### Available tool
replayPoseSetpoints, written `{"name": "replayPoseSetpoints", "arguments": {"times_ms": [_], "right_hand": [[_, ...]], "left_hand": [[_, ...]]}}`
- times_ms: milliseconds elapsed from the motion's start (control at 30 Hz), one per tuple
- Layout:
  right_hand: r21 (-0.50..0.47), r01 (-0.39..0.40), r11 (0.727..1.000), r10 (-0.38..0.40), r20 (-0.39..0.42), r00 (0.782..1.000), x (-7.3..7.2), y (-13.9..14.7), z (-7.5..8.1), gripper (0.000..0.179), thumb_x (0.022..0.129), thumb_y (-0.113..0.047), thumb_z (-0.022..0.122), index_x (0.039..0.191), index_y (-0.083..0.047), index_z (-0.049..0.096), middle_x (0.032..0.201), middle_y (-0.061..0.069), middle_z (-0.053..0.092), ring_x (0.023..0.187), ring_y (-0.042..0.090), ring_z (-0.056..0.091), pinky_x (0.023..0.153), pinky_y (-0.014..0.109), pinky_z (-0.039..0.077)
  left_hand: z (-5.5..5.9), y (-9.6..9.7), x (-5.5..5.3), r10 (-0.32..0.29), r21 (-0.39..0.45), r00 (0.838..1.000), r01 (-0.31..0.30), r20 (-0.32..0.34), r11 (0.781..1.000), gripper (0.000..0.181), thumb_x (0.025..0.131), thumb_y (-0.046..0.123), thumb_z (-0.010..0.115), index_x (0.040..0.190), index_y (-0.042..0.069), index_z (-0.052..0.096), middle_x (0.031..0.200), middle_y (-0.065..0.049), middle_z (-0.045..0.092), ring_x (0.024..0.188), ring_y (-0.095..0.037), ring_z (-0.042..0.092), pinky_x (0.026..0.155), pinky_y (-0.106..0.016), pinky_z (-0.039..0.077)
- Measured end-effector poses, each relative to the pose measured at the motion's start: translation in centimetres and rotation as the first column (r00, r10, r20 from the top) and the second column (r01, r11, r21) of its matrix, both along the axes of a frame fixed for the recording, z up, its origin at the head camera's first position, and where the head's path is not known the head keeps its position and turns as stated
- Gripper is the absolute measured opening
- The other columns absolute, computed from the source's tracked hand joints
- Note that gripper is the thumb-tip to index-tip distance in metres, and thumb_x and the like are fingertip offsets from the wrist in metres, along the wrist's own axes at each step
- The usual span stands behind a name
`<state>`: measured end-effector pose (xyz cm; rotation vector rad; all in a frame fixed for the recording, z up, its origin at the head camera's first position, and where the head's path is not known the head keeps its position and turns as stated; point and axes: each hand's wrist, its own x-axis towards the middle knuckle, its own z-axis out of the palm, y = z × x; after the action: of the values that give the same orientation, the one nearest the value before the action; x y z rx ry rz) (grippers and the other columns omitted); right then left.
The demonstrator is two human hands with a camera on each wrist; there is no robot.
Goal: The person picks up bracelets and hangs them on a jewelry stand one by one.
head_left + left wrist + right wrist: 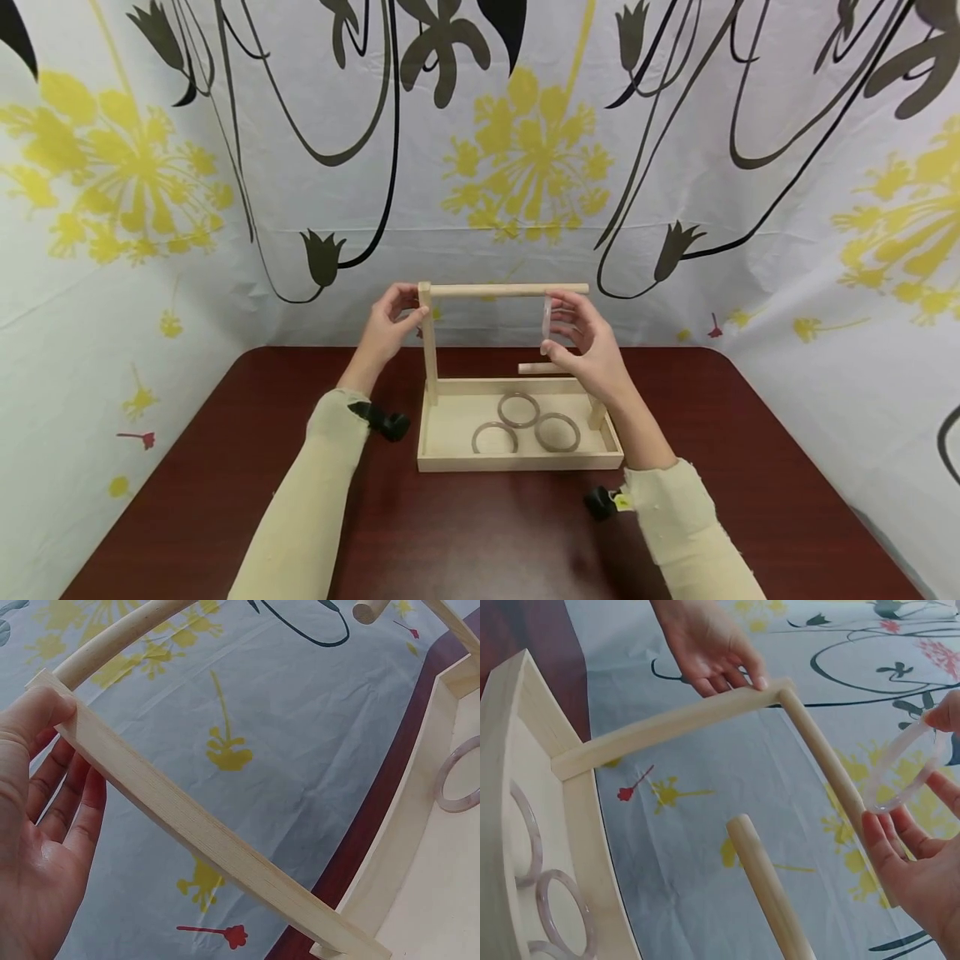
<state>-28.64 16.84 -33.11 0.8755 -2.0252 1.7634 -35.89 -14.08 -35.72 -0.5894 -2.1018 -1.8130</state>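
Observation:
A light wooden stand with a tray base (517, 463) sits on the table. My left hand (388, 321) pinches the top of its tall left post (187, 806), thumb in front and fingers behind. From that post the upper dowel (495, 290) runs right to a free end. Near this end, my right hand (592, 346) holds a pale translucent bangle (901, 769) between thumb and fingertips. The bangle's edge meets the dowel in the right wrist view; whether it goes round the dowel I cannot tell. Three similar bangles (557, 432) lie in the tray.
A lower dowel (536, 367) points left beneath the upper one, from a short right post (597, 414) partly behind my right hand. The dark red table (480, 533) extends around the tray. Patterned cloth (480, 192) hangs behind and at both sides.

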Motion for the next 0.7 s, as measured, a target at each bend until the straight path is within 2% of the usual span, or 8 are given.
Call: {"name": "replayPoseSetpoints", "arguments": {"times_ms": [300,500,700], "right_hand": [[-0.052,0.090,0.995,-0.091,-0.019,0.996,-0.3,1.0,0.5,0.064,0.085,0.013,0.061,0.146,0.000,0.043,0.131,0.005,0.049,0.118,0.017,0.053,0.099,0.019,0.048],[-0.104,0.161,0.982,-0.163,-0.016,0.986,-0.4,1.6,0.9,0.065,0.085,0.015,0.060,0.147,-0.002,0.044,0.129,-0.002,0.051,0.121,0.018,0.052,0.102,0.022,0.048],[-0.118,0.259,0.959,-0.259,0.017,0.966,-0.6,2.0,1.2,0.065,0.087,0.010,0.063,0.148,-0.007,0.045,0.128,-0.007,0.050,0.122,0.015,0.052,0.103,0.023,0.047]], "left_hand": [[0.0,0.0,0.1,0.000,-0.002,1.000,0.000,0.006,1.000,0.031,0.097,0.002,0.061,0.126,-0.006,0.053,0.123,-0.022,0.059,0.102,-0.006,0.056,0.095,-0.037,0.047],[0.0,0.0,0.1,-0.002,-0.008,1.000,0.002,0.009,1.000,0.031,0.097,0.001,0.060,0.127,-0.006,0.052,0.125,-0.025,0.058,0.104,-0.007,0.055,0.096,-0.041,0.046],[0.0,0.0,0.0,-0.008,-0.001,1.000,0.008,0.016,1.000,0.032,0.097,0.001,0.060,0.128,-0.005,0.052,0.125,-0.022,0.058,0.105,-0.008,0.055,0.094,-0.033,0.048]]}}
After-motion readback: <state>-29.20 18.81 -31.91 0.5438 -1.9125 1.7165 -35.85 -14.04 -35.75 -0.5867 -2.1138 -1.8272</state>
